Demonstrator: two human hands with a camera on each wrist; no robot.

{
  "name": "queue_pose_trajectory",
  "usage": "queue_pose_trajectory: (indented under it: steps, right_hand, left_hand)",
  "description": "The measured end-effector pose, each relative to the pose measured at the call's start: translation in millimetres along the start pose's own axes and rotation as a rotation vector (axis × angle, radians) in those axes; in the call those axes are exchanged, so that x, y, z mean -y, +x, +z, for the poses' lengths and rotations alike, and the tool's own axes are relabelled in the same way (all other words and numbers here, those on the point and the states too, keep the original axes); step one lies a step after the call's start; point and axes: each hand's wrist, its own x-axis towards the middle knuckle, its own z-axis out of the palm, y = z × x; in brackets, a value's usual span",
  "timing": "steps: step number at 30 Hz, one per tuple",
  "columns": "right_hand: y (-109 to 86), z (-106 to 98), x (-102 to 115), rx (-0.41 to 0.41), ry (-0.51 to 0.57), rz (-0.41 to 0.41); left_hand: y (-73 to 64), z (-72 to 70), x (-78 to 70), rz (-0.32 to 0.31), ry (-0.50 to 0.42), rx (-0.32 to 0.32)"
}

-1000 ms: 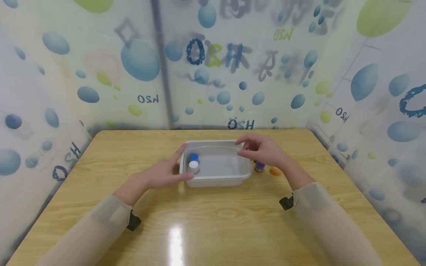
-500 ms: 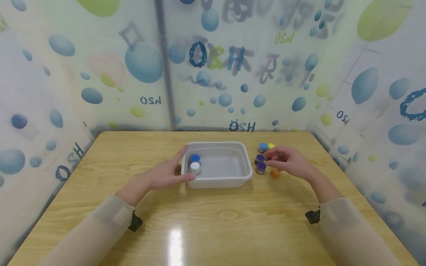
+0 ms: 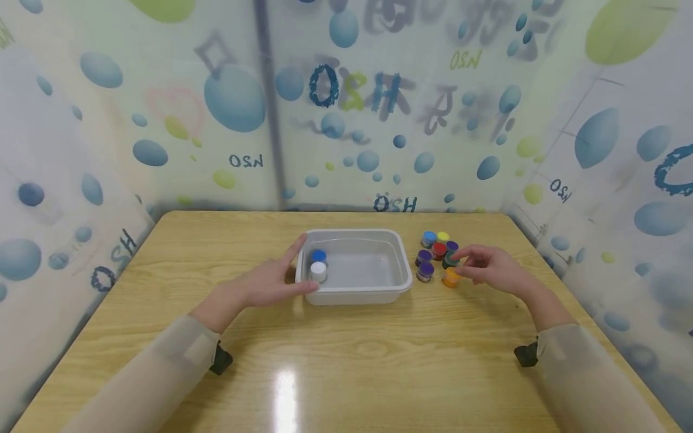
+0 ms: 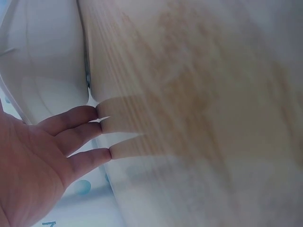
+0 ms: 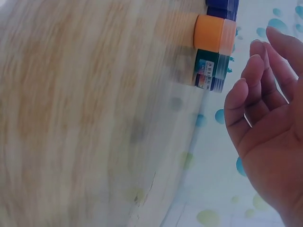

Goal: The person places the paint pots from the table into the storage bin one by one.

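My left hand (image 3: 254, 285) rests at the left end of a white plastic tub (image 3: 357, 297), thumb on the front rim and index finger along the back left corner. Inside the tub, a white-capped jar (image 3: 318, 271) and a blue-capped jar (image 3: 319, 256) stand at that end. To the right of the tub, my right hand (image 3: 495, 270) hovers by an orange paint jar (image 3: 450, 277) and a green jar (image 3: 449, 261). Its fingers are loosely bent, and the right wrist view shows a gap between them and the orange jar (image 5: 208, 33).
Close by on the wooden table (image 3: 346, 361) stand a red jar (image 3: 438, 250), a light blue jar (image 3: 429, 239), a yellow jar (image 3: 443, 237) and several purple jars (image 3: 425, 272). Patterned wall panels (image 3: 346, 120) enclose the back and sides.
My right hand has moved rightward from above the tub's right end, past the jars, to the right side of the group, uncovering them. The left hand stays at the tub.
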Motion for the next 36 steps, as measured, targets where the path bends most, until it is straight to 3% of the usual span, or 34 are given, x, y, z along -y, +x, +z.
queue_pose_trajectory:
  steps: [10, 36]
  right_hand:
    - [1.2, -0.6, -10.0, 0.118, -0.006, 0.03]
    - [5.8, 5.5, -13.8, 0.141, -0.02, 0.068]
  left_hand:
    - [0.2, -0.3, 0.3, -0.005, 0.008, 0.004]
    - [-1.6, -1.0, -1.5, -0.001, -0.005, 0.006]
